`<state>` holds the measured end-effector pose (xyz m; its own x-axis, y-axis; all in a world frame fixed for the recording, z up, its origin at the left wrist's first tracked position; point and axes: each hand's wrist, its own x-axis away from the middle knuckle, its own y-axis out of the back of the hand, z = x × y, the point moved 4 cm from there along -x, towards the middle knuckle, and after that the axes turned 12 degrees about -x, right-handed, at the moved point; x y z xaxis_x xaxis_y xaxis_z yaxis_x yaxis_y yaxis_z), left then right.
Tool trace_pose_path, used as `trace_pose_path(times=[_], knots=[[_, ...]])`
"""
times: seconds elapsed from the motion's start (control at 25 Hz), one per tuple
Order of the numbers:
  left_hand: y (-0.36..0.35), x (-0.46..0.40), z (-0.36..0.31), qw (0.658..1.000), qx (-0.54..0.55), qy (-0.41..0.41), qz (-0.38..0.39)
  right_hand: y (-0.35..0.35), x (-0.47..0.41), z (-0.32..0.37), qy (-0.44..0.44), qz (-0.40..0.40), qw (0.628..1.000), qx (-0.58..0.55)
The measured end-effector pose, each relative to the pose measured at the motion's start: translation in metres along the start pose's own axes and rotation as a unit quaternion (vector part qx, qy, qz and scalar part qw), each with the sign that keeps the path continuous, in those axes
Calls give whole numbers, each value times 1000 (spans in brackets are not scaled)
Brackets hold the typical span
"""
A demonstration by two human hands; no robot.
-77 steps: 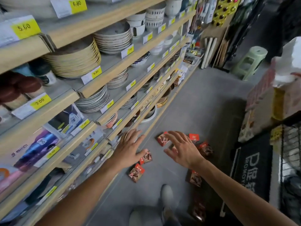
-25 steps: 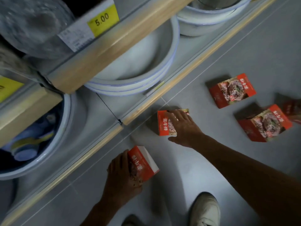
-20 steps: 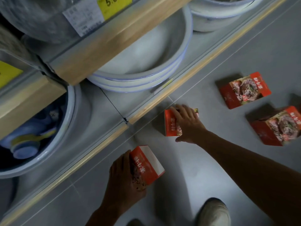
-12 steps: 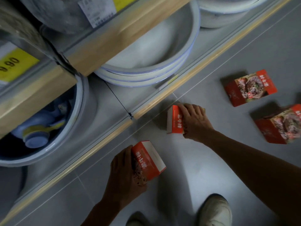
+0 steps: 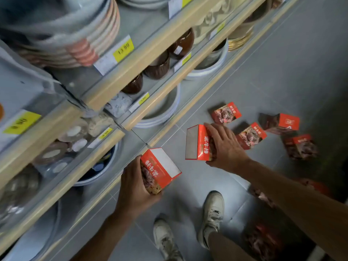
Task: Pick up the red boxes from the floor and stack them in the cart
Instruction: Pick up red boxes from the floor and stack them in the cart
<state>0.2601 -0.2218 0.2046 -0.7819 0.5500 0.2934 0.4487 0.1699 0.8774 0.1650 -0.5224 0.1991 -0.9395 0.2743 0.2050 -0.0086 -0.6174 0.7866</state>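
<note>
Lifting off the floor (image 5: 282, 76), both red boxes (image 5: 199, 143).

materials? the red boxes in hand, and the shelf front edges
Red box in the left hand: looks like printed paperboard with a slight sheen; crisp folded edges, plain white side panel. Red box in the right hand: same, with a grey uncoated-looking end face. Shelf front edge: pale matte wood look with faint grain, possibly laminate rather than solid wood; can't tell.
</note>
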Motion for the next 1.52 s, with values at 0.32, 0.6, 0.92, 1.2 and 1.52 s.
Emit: trace_pose_path(times=[0.32,0.6,0.92,1.2,1.52], knots=[[240,93,-106,998,11,-21,-63,230,98,168,-1,-65,996,-60],[388,166,-147,989,38,-32,-141,348,141,301,54,-111,987,-104],[486,223,-139,966,69,-41,-246,385,160,397,170,-148,963,-149],[527,264,-121,946,69,52,-312,396,129,454,258,-63,939,-220],[539,354,-110,890,66,176,-414,366,108,530,350,103,888,-279]])
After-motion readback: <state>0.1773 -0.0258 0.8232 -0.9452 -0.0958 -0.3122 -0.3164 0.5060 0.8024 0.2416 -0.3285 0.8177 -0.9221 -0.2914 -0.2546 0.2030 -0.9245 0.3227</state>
